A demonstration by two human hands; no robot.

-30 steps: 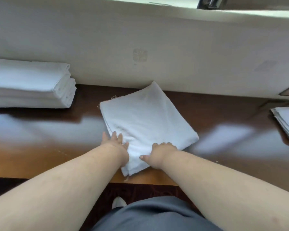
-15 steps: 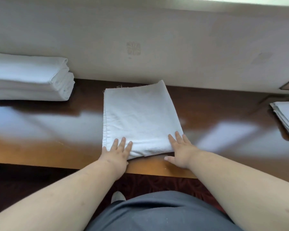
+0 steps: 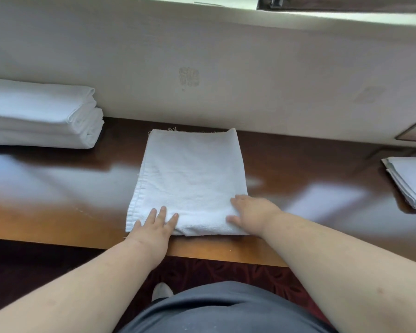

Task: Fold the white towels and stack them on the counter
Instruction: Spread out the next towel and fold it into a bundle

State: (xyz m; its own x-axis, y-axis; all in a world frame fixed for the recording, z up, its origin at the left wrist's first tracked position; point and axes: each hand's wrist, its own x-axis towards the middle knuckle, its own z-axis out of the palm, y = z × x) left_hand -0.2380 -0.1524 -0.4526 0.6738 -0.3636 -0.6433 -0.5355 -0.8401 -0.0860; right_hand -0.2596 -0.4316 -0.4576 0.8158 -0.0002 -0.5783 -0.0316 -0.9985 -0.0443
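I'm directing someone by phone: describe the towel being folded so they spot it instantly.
On the wooden counter, look to the middle, below the wall. The white towel lies flat there, alone, with both hands on its near edge, unlike the stacked towels at far left.

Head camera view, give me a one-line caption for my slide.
Both hands, left and right, press flat a folded white towel on the wooden counter.

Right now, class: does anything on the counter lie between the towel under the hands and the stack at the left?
Nothing visible does. Only bare counter separates the towel from the stack.
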